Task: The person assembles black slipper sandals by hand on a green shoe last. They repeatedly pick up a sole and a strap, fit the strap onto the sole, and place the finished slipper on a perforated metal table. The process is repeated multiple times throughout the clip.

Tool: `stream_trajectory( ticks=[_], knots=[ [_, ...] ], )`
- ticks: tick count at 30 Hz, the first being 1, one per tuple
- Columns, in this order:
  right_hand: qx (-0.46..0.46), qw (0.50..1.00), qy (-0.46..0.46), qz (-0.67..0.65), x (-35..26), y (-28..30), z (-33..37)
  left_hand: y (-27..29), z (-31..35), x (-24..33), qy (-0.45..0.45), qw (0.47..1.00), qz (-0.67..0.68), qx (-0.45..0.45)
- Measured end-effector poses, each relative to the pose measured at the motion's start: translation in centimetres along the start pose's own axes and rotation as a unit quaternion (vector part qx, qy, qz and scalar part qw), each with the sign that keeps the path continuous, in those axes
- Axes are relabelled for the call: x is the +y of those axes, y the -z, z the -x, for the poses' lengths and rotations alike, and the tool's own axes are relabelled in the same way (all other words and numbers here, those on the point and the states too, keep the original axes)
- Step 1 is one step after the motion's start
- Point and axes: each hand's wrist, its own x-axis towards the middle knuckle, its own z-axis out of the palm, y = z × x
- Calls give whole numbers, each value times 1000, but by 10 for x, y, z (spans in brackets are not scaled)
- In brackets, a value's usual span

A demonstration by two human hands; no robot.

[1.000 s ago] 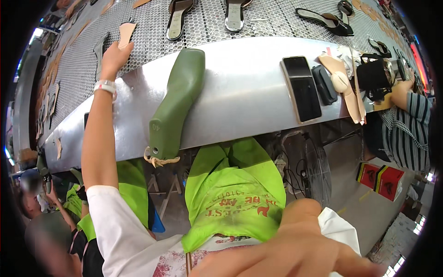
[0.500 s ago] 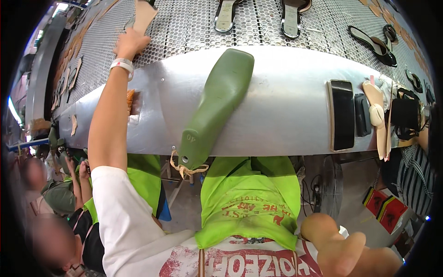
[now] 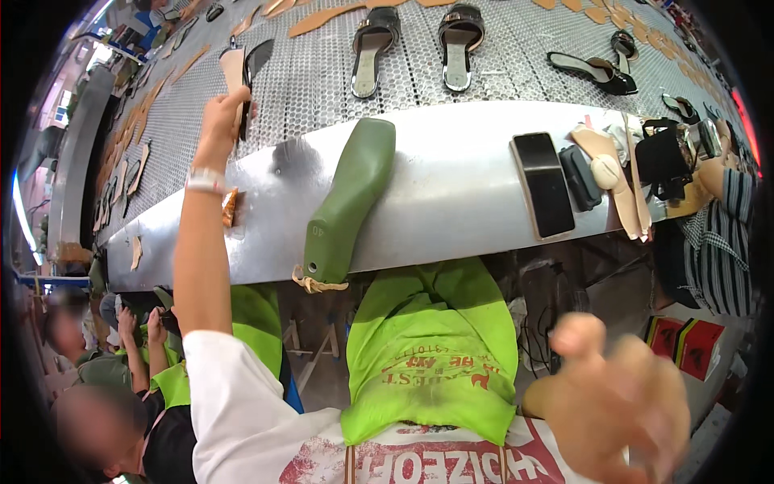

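My left hand (image 3: 219, 121) reaches out over the perforated belt at the far left, its fingers closed round a beige and black shoe piece (image 3: 235, 69). That piece stands on edge, with a dark flap on its right side. A green shoe last (image 3: 355, 187) lies slantwise on the metal ledge in front of me, a knotted beige cord (image 3: 319, 284) at its near end. My right hand (image 3: 625, 395) is raised at the lower right, off the ledge, and its fingers are smeared by motion. I cannot make out anything in it.
The metal ledge (image 3: 451, 173) bears a phone (image 3: 545, 184), a dark case (image 3: 580, 177) and beige shoe parts (image 3: 617, 189) on the right. Black sandals (image 3: 376, 52) and tan pieces lie on the perforated belt (image 3: 306, 89). Co-workers sit at both sides; a red box (image 3: 692, 347) is low right.
The view has shifted, so the shoe last and phone appear further left. My left hand still holds the shoe piece, now turned so its dark side shows. My right hand has risen.
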Motion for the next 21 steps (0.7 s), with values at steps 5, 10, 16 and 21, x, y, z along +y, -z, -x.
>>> stream_trajectory(
  ticks=[5, 10, 16, 21],
  knots=[
    [9, 958, -167, -234, 84, -25, -14, -65, 194, 69, -66, 921, 295, -246],
    [4, 905, -225, -361, 120, -41, -4, -99, 320, 68, -95, 944, 236, -211],
    [129, 875, -346, -313, 135, -19, 15, -86, 294, 27, -331, 867, -371, 34],
    [143, 848, -342, -379, 150, -30, 10, -96, 307, 25, -85, 988, -108, -74]
  ],
)
